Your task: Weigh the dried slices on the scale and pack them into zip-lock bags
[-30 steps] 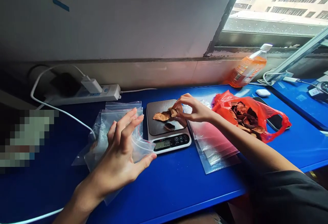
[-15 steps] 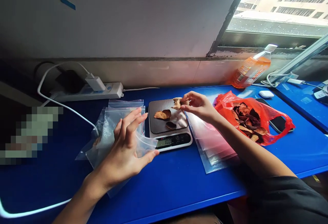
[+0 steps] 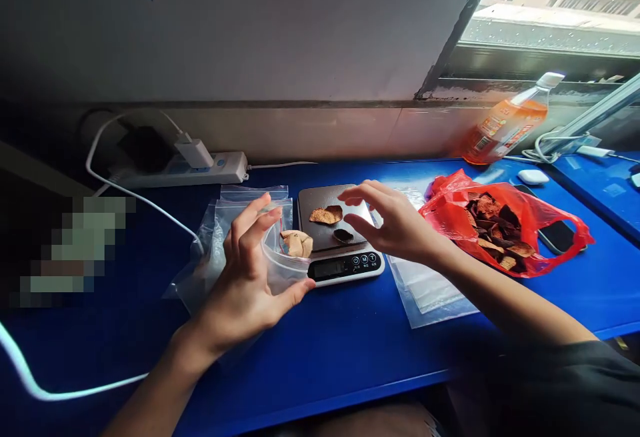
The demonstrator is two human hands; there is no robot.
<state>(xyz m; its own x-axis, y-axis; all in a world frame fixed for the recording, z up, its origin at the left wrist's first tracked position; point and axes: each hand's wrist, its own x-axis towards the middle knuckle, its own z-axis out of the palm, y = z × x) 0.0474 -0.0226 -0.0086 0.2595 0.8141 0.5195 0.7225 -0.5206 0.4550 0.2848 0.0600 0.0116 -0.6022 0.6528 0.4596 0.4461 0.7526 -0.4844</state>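
Observation:
My left hand point(image 3: 250, 283) holds a clear zip-lock bag point(image 3: 287, 269) with its mouth spread between fingers and thumb. A pale dried slice point(image 3: 297, 244) is at the mouth of this bag, apart from both hands. Over the right side of a kitchen scale point(image 3: 310, 190), my right hand point(image 3: 385, 220) has thumb and fingers apart with nothing between them. On the metal plate lie brown dried slices point(image 3: 326, 215) and a small dark slice point(image 3: 343, 235). The scale's display is too dark to read.
Behind my left hand lie more zip-lock bags point(image 3: 213, 230). Flat clear bags point(image 3: 435, 297) lie right of the scale, beside a red plastic bag point(image 3: 553, 263) of dried slices. A phone point(image 3: 557, 237), drink bottle point(image 3: 505, 123), white case point(image 3: 533, 177) and power strip point(image 3: 227, 169) stand around.
My right hand has let go of the pale dried slice, which is now at the bag's mouth. Its fingers have spread. The scale's display, which read 10.0, now looks dark.

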